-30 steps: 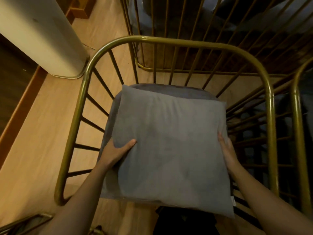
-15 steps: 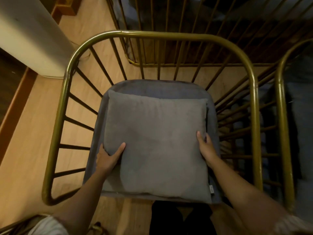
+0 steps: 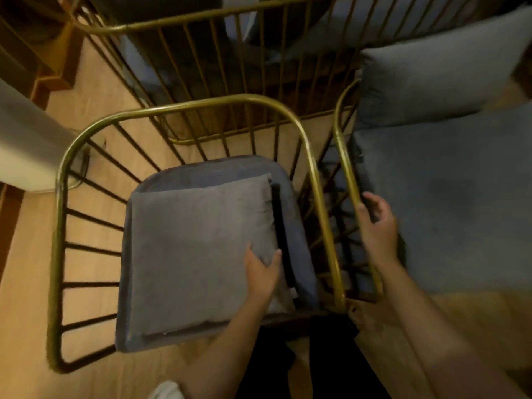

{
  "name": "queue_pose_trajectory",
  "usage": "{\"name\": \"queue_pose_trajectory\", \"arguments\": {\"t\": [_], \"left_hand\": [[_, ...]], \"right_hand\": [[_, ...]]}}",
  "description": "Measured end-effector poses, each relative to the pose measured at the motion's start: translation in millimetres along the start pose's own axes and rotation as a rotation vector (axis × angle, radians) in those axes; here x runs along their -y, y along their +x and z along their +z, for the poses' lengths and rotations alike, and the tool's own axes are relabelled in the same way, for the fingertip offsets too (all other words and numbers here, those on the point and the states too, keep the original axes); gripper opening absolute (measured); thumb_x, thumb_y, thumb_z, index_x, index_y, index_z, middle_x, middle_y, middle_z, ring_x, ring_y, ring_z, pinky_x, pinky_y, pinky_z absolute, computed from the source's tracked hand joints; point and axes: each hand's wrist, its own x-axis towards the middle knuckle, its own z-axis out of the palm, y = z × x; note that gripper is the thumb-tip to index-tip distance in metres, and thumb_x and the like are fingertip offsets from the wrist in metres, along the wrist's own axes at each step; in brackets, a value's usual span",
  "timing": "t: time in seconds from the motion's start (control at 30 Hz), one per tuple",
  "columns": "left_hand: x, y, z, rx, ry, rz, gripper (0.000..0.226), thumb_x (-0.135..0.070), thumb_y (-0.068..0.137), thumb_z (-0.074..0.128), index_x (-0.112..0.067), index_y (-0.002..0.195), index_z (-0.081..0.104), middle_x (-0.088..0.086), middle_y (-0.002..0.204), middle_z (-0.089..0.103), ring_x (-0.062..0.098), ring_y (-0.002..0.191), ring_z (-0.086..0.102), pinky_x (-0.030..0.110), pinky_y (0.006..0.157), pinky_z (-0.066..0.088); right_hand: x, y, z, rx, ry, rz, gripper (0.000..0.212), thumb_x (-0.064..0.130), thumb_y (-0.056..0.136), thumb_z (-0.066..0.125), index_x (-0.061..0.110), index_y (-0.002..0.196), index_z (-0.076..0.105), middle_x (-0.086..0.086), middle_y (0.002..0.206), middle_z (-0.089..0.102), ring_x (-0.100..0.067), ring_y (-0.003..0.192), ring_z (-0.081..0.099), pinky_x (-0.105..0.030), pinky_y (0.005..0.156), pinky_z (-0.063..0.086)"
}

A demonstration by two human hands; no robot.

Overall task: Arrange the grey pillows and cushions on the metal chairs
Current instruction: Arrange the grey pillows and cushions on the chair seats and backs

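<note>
A square grey pillow (image 3: 195, 249) lies flat on the darker grey seat cushion (image 3: 290, 214) of a brass-coloured metal chair (image 3: 184, 106) in front of me. My left hand (image 3: 263, 272) rests palm down on the pillow near its right edge, fingers apart. My right hand (image 3: 377, 226) is curled around the brass arm rail (image 3: 342, 156) of a second metal chair to the right. That chair carries a large grey seat cushion (image 3: 446, 211) and a grey back pillow (image 3: 431, 82) leaning upright.
A third brass wire chair (image 3: 201, 15) stands behind the two, its seat in shadow. A white rounded object (image 3: 26, 145) stands on the wooden floor (image 3: 26, 283) at the left. The two near chairs stand almost touching.
The pillow now lies flat on the seat. My left hand moved from its left edge to its right side. My right hand left the pillow and took the neighbouring chair's rail. The view shifted right.
</note>
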Motion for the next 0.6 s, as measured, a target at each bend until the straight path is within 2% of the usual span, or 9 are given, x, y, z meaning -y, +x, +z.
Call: {"name": "queue_pose_trajectory", "arguments": {"t": [0.1, 0.23, 0.33, 0.47, 0.53, 0.6], "left_hand": [[-46.8, -23.8, 65.2, 0.088, 0.004, 0.123, 0.068, -0.032, 0.092, 0.065, -0.007, 0.148, 0.034, 0.010, 0.151, 0.041, 0.025, 0.140, 0.039, 0.031, 0.113, 0.032], [-100.7, -45.9, 140.5, 0.099, 0.121, 0.318, 0.054, -0.027, 0.091, 0.065, -0.012, 0.140, 0.047, 0.006, 0.140, 0.052, 0.021, 0.133, 0.045, 0.033, 0.112, 0.035], [-130.4, -55.0, 195.4, 0.203, 0.187, 0.387, 0.057, -0.026, 0.089, 0.068, -0.012, 0.140, 0.047, 0.004, 0.140, 0.051, 0.019, 0.131, 0.045, 0.030, 0.109, 0.035], [-156.1, -49.1, 265.9, 0.226, 0.106, 0.221, 0.067, -0.033, 0.085, 0.073, -0.009, 0.140, 0.044, 0.010, 0.139, 0.052, 0.027, 0.130, 0.051, 0.040, 0.107, 0.043], [-165.0, -42.8, 287.0, 0.159, -0.060, 0.078, 0.071, -0.038, 0.082, 0.076, -0.009, 0.136, 0.041, 0.010, 0.133, 0.053, 0.030, 0.124, 0.054, 0.041, 0.104, 0.046], [-172.4, -30.4, 298.5, 0.105, -0.249, -0.124, 0.086, -0.049, 0.075, 0.078, -0.008, 0.139, 0.037, 0.011, 0.132, 0.052, 0.031, 0.120, 0.055, 0.043, 0.104, 0.045]], "right_hand": [[-21.7, 35.9, -80.4, -0.145, -0.149, -0.009, 0.040, 0.029, 0.091, 0.061, 0.007, 0.124, 0.065, -0.015, 0.130, 0.065, -0.033, 0.124, 0.058, -0.042, 0.107, 0.044], [-56.5, 82.0, -179.5, -0.265, -0.308, 0.039, 0.060, 0.046, 0.088, 0.053, 0.002, 0.127, 0.064, -0.023, 0.133, 0.063, -0.040, 0.126, 0.057, -0.050, 0.108, 0.044], [-76.4, 114.8, -237.8, -0.268, -0.411, 0.037, 0.049, 0.035, 0.096, 0.057, 0.003, 0.132, 0.060, -0.024, 0.136, 0.060, -0.042, 0.128, 0.053, -0.054, 0.108, 0.042], [-96.5, 169.3, -297.4, -0.218, -0.345, 0.118, 0.057, 0.047, 0.097, 0.052, 0.008, 0.138, 0.053, -0.017, 0.143, 0.055, -0.038, 0.134, 0.048, -0.052, 0.110, 0.040], [-100.2, 195.1, -318.5, -0.175, -0.246, 0.214, 0.064, 0.054, 0.098, 0.048, 0.009, 0.142, 0.048, -0.017, 0.145, 0.053, -0.037, 0.134, 0.048, -0.048, 0.107, 0.042], [-100.9, 216.2, -333.5, -0.099, -0.159, 0.305, 0.074, 0.066, 0.095, 0.039, 0.011, 0.145, 0.047, -0.014, 0.147, 0.052, -0.036, 0.134, 0.049, -0.042, 0.104, 0.042]]}}
